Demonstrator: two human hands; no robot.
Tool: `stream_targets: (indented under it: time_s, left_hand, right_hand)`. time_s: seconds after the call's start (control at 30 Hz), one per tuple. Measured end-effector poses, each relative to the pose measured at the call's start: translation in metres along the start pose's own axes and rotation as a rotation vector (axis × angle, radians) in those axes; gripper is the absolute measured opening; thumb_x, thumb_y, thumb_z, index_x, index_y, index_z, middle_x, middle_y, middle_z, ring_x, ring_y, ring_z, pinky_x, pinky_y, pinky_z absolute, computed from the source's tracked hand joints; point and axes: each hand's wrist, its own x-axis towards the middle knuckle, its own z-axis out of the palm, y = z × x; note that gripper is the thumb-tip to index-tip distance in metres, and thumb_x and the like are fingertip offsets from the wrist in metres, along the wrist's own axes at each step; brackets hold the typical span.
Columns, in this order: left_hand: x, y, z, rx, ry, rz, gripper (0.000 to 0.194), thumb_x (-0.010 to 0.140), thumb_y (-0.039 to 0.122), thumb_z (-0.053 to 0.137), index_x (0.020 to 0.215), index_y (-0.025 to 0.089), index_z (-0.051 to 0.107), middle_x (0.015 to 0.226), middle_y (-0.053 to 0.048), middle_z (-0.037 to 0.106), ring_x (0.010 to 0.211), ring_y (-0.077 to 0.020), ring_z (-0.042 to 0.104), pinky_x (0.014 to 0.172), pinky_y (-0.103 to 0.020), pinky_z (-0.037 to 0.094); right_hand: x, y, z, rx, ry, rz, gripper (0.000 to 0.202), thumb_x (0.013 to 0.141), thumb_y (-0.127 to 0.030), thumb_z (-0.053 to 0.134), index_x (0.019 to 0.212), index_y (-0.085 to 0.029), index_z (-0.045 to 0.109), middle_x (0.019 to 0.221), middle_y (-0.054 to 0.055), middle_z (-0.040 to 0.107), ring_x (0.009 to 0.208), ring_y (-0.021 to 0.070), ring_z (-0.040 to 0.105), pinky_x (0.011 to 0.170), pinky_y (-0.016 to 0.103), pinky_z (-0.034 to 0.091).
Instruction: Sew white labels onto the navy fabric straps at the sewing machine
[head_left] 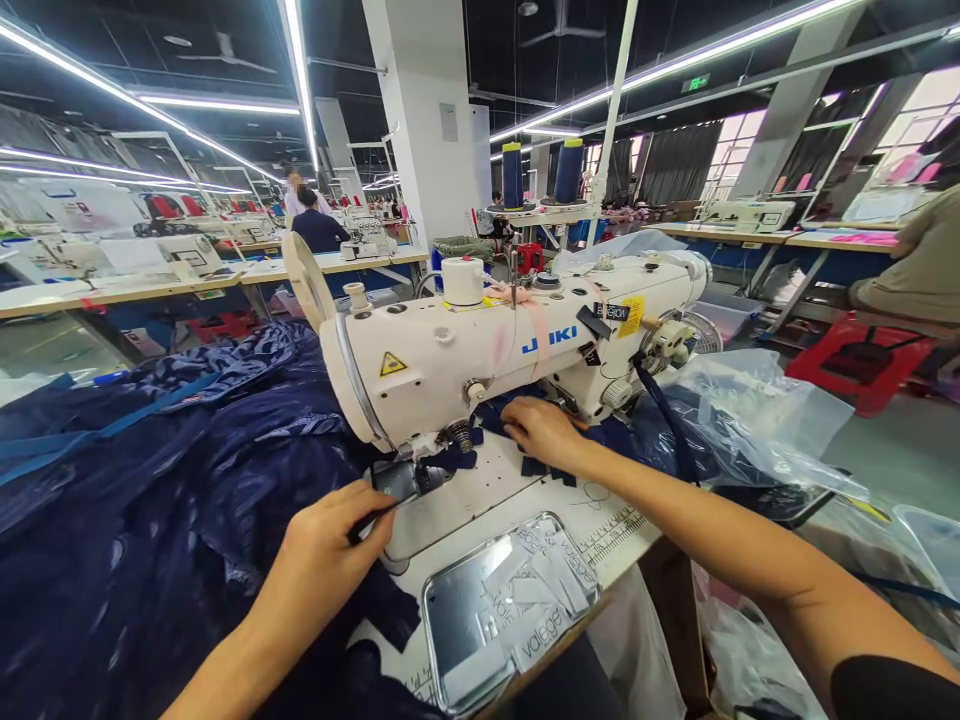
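Left grip [375, 518] pinched on dark piece [386, 508]; right hand [546, 435] at navy pieces [492, 414], grip unclear.
Label tray [454, 622] at worktop [626, 545] edge, likely for quick reach.

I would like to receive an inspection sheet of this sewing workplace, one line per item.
Surface: pale machine table, ruler marks near its front edge.
Job's things: white sewing machine; dark blue pieces under its arm.
Clutter: tray with printed labels; navy fabric heap at left; clear plastic at right.
Hands: left hand pinches something small and dark; right hand is at the blue pieces.
Cables: none identified with certainty.
Surroundings: thread cones, red stool, other people.
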Motion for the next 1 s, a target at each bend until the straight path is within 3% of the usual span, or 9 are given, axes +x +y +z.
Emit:
stream_targets:
  time_s: [0.1, 0.2, 0.33, 0.5, 0.6, 0.67, 0.73, 0.83, 1.0]
  left_hand:
    - [0.014, -0.003, 0.017, 0.516, 0.028, 0.495, 0.028, 0.08, 0.011, 0.037, 0.067, 0.015, 0.06, 0.06, -0.004, 0.058, 0.048, -0.0139, 0.047, 0.052, -0.028, 0.033]
    - [0.023, -0.01, 0.041, 0.708, -0.062, 0.703, 0.03, 0.076, 0.0, 0.033, 0.062, 0.014, 0.056, 0.057, -0.004, 0.056, 0.047, -0.0144, 0.047, 0.053, -0.03, 0.032]
    - [0.017, -0.021, 0.056, 0.716, -0.139, 0.677, 0.026, 0.074, 0.0, 0.036, 0.061, 0.014, 0.053, 0.055, -0.003, 0.055, 0.048, -0.0151, 0.048, 0.054, -0.03, 0.031]
    - [-0.004, -0.024, 0.046, 0.776, -0.156, 0.719, 0.024, 0.076, 0.001, 0.037, 0.065, 0.012, 0.056, 0.057, -0.004, 0.057, 0.051, -0.0157, 0.049, 0.056, -0.031, 0.03]
    - [-0.012, -0.022, 0.043, 0.814, -0.174, 0.722, 0.024, 0.078, 0.003, 0.037, 0.065, 0.012, 0.056, 0.059, -0.005, 0.058, 0.051, -0.016, 0.049, 0.056, -0.031, 0.03]
    - [-0.014, -0.021, 0.044, 0.823, -0.186, 0.708, 0.024, 0.078, 0.003, 0.038, 0.065, 0.012, 0.056, 0.058, -0.004, 0.057, 0.051, -0.0159, 0.049, 0.056, -0.031, 0.029]
    - [-0.016, -0.021, 0.045, 0.816, -0.196, 0.69, 0.024, 0.079, 0.003, 0.038, 0.065, 0.011, 0.055, 0.057, -0.005, 0.057, 0.051, -0.0155, 0.049, 0.056, -0.032, 0.029]
    - [-0.018, -0.022, 0.045, 0.791, -0.2, 0.661, 0.024, 0.08, 0.003, 0.038, 0.065, 0.011, 0.055, 0.057, -0.005, 0.057, 0.052, -0.015, 0.049, 0.056, -0.032, 0.028]
    - [-0.02, -0.025, 0.045, 0.78, -0.195, 0.663, 0.022, 0.079, 0.004, 0.04, 0.065, 0.011, 0.055, 0.058, -0.005, 0.058, 0.052, -0.0152, 0.051, 0.057, -0.032, 0.029]
  right_hand:
    - [0.01, 0.021, -0.003, -0.306, -0.08, 0.054, 0.015, 0.078, -0.015, 0.052, 0.091, -0.013, 0.059, 0.092, 0.009, 0.06, 0.089, 0.0212, 0.052, 0.072, 0.029, 0.038]
    - [0.011, 0.025, 0.001, -0.354, -0.121, 0.056, 0.014, 0.075, -0.016, 0.057, 0.088, -0.013, 0.061, 0.091, 0.01, 0.06, 0.089, 0.0239, 0.052, 0.073, 0.032, 0.037]
    - [0.01, 0.028, 0.002, -0.377, -0.126, 0.058, 0.012, 0.079, -0.018, 0.051, 0.084, -0.015, 0.062, 0.086, 0.008, 0.062, 0.083, 0.0216, 0.055, 0.073, 0.031, 0.036]
    - [0.004, 0.017, 0.002, -0.405, 0.0, 0.017, 0.024, 0.085, -0.012, 0.036, 0.081, -0.013, 0.061, 0.082, 0.011, 0.061, 0.078, 0.0202, 0.053, 0.075, 0.033, 0.034]
    - [-0.005, -0.007, 0.013, -0.388, 0.146, -0.406, 0.03, 0.087, -0.012, 0.03, 0.082, -0.012, 0.06, 0.086, 0.012, 0.06, 0.081, 0.0196, 0.049, 0.082, 0.035, 0.033]
    - [-0.01, -0.023, 0.024, -0.358, 0.109, -0.736, 0.032, 0.089, -0.013, 0.029, 0.082, -0.012, 0.06, 0.09, 0.011, 0.06, 0.081, 0.0191, 0.048, 0.079, 0.034, 0.035]
    - [-0.013, -0.034, 0.034, -0.34, 0.008, -0.892, 0.031, 0.088, -0.012, 0.03, 0.081, -0.012, 0.06, 0.091, 0.01, 0.059, 0.081, 0.0187, 0.047, 0.074, 0.032, 0.037]
    - [-0.011, -0.042, 0.042, -0.252, -0.112, -0.813, 0.023, 0.086, -0.012, 0.036, 0.085, -0.012, 0.059, 0.093, 0.008, 0.058, 0.083, 0.0172, 0.047, 0.073, 0.028, 0.039]
    - [-0.007, -0.063, 0.049, -0.181, -0.132, -0.436, 0.019, 0.079, -0.03, 0.052, 0.085, -0.012, 0.057, 0.086, 0.007, 0.056, 0.081, 0.0192, 0.048, 0.073, 0.03, 0.042]
